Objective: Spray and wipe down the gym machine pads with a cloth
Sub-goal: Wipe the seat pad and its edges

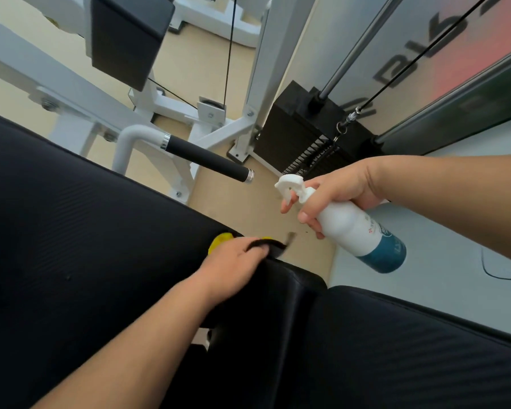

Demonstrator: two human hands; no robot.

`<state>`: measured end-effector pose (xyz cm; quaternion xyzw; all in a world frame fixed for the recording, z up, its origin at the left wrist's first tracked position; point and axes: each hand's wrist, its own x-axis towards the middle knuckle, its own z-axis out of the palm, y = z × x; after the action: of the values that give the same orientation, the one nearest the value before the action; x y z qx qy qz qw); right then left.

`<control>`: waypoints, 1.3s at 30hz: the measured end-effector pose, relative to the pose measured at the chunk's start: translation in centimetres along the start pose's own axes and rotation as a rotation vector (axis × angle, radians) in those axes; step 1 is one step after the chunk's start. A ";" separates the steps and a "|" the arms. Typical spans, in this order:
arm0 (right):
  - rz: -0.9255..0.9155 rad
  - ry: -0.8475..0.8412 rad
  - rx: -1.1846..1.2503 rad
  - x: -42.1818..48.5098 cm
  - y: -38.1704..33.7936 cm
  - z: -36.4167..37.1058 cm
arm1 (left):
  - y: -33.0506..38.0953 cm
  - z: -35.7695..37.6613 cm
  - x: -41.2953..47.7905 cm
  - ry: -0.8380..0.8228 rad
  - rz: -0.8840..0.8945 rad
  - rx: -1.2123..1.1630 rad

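Note:
A large black pad (80, 231) of the gym machine fills the left of the view. A second black pad (410, 349) lies at the lower right, and a smaller black pad (292, 287) sits between them. My left hand (233, 270) rests at the edge of the large pad, fingers closed on a dark cloth (273, 245). My right hand (337, 193) holds a white spray bottle (357, 228) with a teal base in the air, nozzle pointing left toward the pads, a finger by the trigger.
A yellow knob (219, 242) shows beside my left hand. A black-gripped handle (210, 157) juts from the white frame (71, 87). The black weight stack (301, 134) with guide rods and cable stands at the right, and another black pad (124, 33) at the top.

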<state>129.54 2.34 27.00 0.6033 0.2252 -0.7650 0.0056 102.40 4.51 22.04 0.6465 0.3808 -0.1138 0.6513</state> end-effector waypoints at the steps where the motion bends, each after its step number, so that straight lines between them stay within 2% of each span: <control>1: -0.009 0.010 -0.010 0.1 -0.2 0.2 | -0.4 0.0 0.8 -0.003 -0.102 -0.045; 2: -0.022 0.024 -0.022 0.2 -0.5 0.4 | -0.3 0.2 1.0 0.010 -0.164 -0.085; 4: -0.058 0.055 -0.045 0.3 -1.4 1.1 | 0.4 1.3 0.3 0.077 -0.151 -0.187; 7: -0.117 0.122 -0.043 0.0 -3.5 1.9 | 0.6 3.6 -3.2 0.212 0.042 -0.252; 10: -0.216 0.200 -0.030 -0.8 -6.9 2.4 | -1.5 6.1 -8.7 0.142 0.252 -0.195; 12: -0.294 0.272 0.001 -1.5 -9.5 3.2 | -4.3 8.3 -11.9 0.134 0.420 -0.011; 14: -0.384 0.381 0.075 -2.4 -12.1 4.2 | -6.9 9.2 -13.3 0.104 0.305 -0.013; 16: -0.487 0.464 0.153 -3.6 -14.4 6.1 | -7.8 9.1 -14.3 0.036 0.274 -0.021; 19: -0.640 0.560 0.259 -4.9 -16.2 9.3 | -5.1 6.5 -13.0 0.101 0.214 0.044; 24: -0.818 0.741 0.486 -7.3 -15.5 15.2 | 0.4 3.8 -7.4 0.033 0.122 0.003; 27: -0.900 0.857 0.549 -8.8 -13.7 19.4 | -3.3 6.4 -11.4 0.052 0.098 -0.025; 30: -0.895 0.971 0.562 -9.1 -12.0 23.4 | -9.2 8.7 -17.6 0.076 0.014 -0.088; 33: -0.883 0.985 0.623 -8.1 -10.4 27.8 | -14.1 10.8 -24.1 0.168 -0.146 -0.119; 35: -0.874 0.937 0.637 -6.9 -9.3 30.9 | -16.2 10.6 -27.4 0.235 -0.258 -0.263; 37: -0.843 0.882 0.626 -5.4 -8.0 33.9 | -16.2 9.3 -29.1 0.207 -0.338 -0.274; 39: -0.794 0.821 0.628 -3.8 -7.0 36.8 | -15.4 7.6 -28.9 0.315 -0.395 -0.349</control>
<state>94.75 -5.29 39.19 0.6904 0.1803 -0.4456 -0.5406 75.43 -14.62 28.00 0.4482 0.6091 -0.0694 0.6506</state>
